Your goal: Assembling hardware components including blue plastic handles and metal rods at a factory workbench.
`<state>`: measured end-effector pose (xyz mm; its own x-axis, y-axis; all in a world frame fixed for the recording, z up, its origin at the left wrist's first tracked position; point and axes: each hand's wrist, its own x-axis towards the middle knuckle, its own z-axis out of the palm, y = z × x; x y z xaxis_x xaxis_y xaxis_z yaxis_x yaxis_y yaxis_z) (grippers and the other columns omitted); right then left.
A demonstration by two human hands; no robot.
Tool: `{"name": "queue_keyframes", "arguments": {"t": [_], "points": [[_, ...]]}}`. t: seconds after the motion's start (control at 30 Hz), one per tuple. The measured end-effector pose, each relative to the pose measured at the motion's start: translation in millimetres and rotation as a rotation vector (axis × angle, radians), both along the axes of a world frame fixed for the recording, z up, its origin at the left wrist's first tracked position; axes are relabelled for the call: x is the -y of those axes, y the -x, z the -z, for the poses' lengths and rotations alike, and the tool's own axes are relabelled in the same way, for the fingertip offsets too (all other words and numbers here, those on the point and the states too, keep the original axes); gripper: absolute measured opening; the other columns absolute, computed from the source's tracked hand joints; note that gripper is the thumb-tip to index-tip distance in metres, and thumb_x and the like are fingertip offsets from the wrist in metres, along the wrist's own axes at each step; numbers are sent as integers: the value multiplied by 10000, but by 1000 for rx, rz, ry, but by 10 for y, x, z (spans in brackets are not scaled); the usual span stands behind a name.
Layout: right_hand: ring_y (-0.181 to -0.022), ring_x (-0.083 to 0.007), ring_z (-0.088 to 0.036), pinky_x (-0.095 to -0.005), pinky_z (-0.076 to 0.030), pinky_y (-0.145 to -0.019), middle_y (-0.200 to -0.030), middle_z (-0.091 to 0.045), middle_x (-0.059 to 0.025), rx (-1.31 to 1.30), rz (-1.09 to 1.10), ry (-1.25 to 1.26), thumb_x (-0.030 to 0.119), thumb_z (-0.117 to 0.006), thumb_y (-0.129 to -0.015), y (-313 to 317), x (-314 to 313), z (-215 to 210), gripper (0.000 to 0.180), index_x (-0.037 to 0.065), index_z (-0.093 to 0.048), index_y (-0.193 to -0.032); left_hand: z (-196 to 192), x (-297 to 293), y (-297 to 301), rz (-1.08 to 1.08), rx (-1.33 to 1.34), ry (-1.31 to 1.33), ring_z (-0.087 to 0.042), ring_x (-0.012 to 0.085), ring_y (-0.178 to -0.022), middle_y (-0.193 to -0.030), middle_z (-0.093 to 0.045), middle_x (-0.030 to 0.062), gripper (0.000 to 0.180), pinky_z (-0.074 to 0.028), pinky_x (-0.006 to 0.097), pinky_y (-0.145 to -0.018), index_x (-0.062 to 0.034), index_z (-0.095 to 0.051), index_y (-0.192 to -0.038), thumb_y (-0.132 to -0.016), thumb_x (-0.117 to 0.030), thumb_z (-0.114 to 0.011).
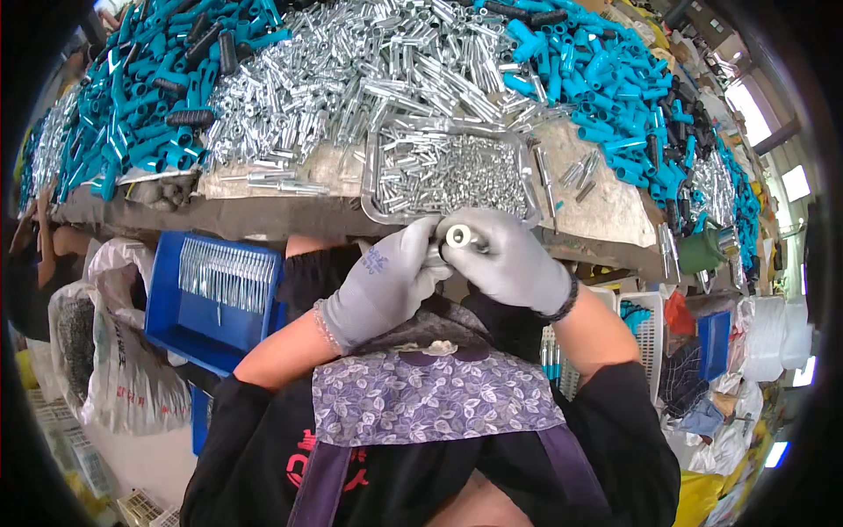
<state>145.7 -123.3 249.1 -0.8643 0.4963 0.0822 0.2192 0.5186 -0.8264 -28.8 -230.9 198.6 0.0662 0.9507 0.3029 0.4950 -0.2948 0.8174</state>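
Both of my hands wear grey work gloves and meet just in front of the clear plastic tray (373, 189). Closed around a silvery metal tube (458, 235), my right hand (514, 263) leaves its round open end showing. My left hand (386, 277) presses up against the right one with bent fingers; what lies between them is hidden. Small shiny metal pins and tiny fittings (474, 171) fill the tray. Behind it rises a broad heap of silvery metal sleeves (351, 79).
Teal plastic handles (140, 114) pile up at the left, with more teal handles (597, 79) at the right. A blue bin (206, 325) of thin metal rods stands at lower left, beside a white sack (132, 360). White baskets (650, 338) sit at lower right.
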Motion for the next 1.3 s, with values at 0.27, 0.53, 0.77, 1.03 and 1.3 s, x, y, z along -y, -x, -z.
{"name": "queue_keyframes", "arguments": {"t": [0.27,0.53,0.77,1.03,1.3], "points": [[-888,-315,-671,-446,-546,-735,-953,-633,-160,623,47,-636,648,-721,-749,-199,392,235,840,27,-546,-1288,434,171,-163,151,-191,300,-632,350,-1051,-1105,-622,238,399,-492,403,-917,36,-541,-1193,-873,-135,-704],[-1008,-303,-651,-441,-531,-816,-1139,-623,-145,369,-172,-695,610,-715,-749,-10,575,523,726,73,-605,-1225,1036,-59,-424,482,139,356,-538,282,-1158,-1160,-576,155,421,-421,414,-991,-51,-584,-1089,-850,-368,-725],[-943,-364,-642,-439,-500,-835,-983,-680,-162,-335,69,-575,138,-691,-809,-40,96,24,220,16,-669,-990,1180,133,-15,157,80,156,-592,270,-966,-1059,-611,129,281,-488,384,-839,-39,-693,-1017,-789,-169,-794],[-1013,-334,-660,-388,-508,-907,-1056,-691,-179,-143,240,-476,233,-622,-943,663,-767,-93,262,34,-680,-1104,972,766,411,83,-230,416,-645,323,-826,-881,-645,171,248,-511,362,-758,11,-605,-954,-776,-105,-731],[-1008,-373,-629,-462,-504,-861,-1103,-652,-209,-131,-595,-468,265,-706,-860,1193,361,401,466,2,-592,-1227,514,1331,895,-379,631,521,-526,65,-815,-881,-576,-4,232,-449,234,-675,-47,-566,-1004,-876,-151,-728]]}}
